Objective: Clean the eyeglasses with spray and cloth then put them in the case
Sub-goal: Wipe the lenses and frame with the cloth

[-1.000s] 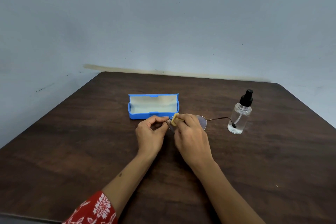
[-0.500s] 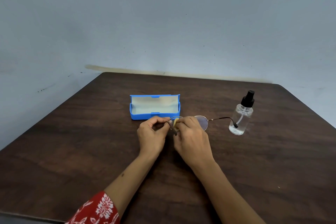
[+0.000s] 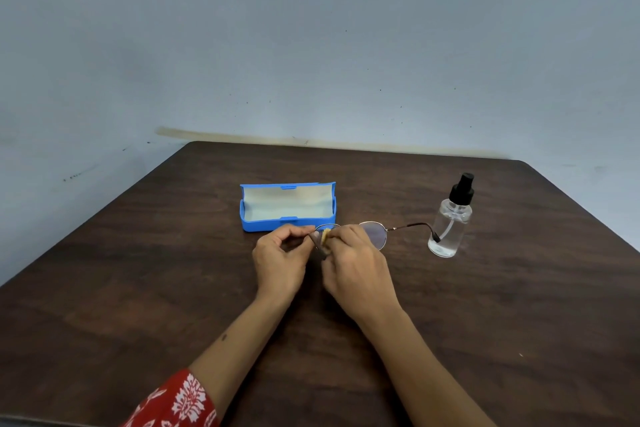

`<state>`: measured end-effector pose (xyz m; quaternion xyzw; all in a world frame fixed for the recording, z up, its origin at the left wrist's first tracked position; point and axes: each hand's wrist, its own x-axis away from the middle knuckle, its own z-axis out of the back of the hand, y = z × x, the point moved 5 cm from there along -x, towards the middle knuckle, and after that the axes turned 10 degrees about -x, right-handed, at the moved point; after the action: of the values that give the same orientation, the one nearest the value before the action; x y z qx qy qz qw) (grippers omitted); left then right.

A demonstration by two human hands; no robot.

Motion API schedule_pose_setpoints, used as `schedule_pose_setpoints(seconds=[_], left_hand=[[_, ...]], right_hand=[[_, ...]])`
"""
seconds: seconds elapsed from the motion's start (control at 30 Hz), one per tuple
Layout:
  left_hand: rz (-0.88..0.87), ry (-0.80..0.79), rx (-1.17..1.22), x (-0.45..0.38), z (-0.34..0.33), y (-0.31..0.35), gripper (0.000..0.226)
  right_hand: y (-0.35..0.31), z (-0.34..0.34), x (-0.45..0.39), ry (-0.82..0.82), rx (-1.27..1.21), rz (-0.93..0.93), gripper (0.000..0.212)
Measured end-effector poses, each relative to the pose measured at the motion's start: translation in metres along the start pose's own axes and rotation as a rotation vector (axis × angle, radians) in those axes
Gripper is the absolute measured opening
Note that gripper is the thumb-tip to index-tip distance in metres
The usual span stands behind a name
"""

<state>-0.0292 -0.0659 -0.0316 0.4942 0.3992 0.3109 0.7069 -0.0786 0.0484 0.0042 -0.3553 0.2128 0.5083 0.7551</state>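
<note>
Dark table point(image 3: 138, 288), eyeglasses point(image 3: 375, 236) pinched between both hands' fingers point(image 3: 332, 236) — cloth point(image 3: 325, 237) there.

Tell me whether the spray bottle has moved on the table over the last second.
No. The spray bottle stands right of the blue case, the gap between them unchanged; its slight shift in frame matches the case's, so the camera moved.

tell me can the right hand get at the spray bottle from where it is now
Probably yes. The spray bottle stands upright to the right of the right hand, with bare table between them. But that hand pinches the cloth against the eyeglasses, whose temple arm reaches toward the bottle.
</note>
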Motion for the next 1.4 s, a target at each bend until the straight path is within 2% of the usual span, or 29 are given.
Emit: schedule_pose_setpoints(seconds=[0.2,0.4,0.53,0.67,0.87,1.1,1.3,1.4], left_hand=[[-0.006,0.002,0.031,0.001,-0.0009,0.0016,0.02],[0.002,-0.004,0.021,-0.0003,-0.0012,-0.0015,0.018],[-0.012,-0.001,0.009,0.0004,-0.0005,-0.0009,0.013],[-0.019,-0.013,0.022,0.0016,-0.0021,0.0021,0.023],[-0.017,-0.008,0.013,0.0009,-0.0005,0.0011,0.021],[-0.026,-0.03,0.029,0.0022,-0.0023,0.0048,0.023],[-0.016,-0.014,0.023,0.0008,-0.0007,0.0017,0.015],[-0.007,-0.018,0.035,0.0008,-0.0015,0.0013,0.015]], right_hand=[[0.0057,0.0015,-0.0033,0.044,0.08,-0.045,0.03],[-0.0007,-0.0046,0.0007,-0.006,0.011,0.002,0.015],[0.0006,-0.0034,-0.0015,0.059,0.076,0.001,0.004],[0.0068,-0.0018,-0.0039,0.058,0.1,-0.058,0.028],[-0.0017,-0.0064,0.0007,-0.019,-0.008,0.005,0.016],[0.0062,0.0,-0.0048,0.074,0.082,-0.038,0.026],[-0.001,-0.0037,0.0001,0.021,0.018,-0.014,0.02],[0.0017,-0.0012,-0.0009,0.054,0.038,-0.035,0.019]])
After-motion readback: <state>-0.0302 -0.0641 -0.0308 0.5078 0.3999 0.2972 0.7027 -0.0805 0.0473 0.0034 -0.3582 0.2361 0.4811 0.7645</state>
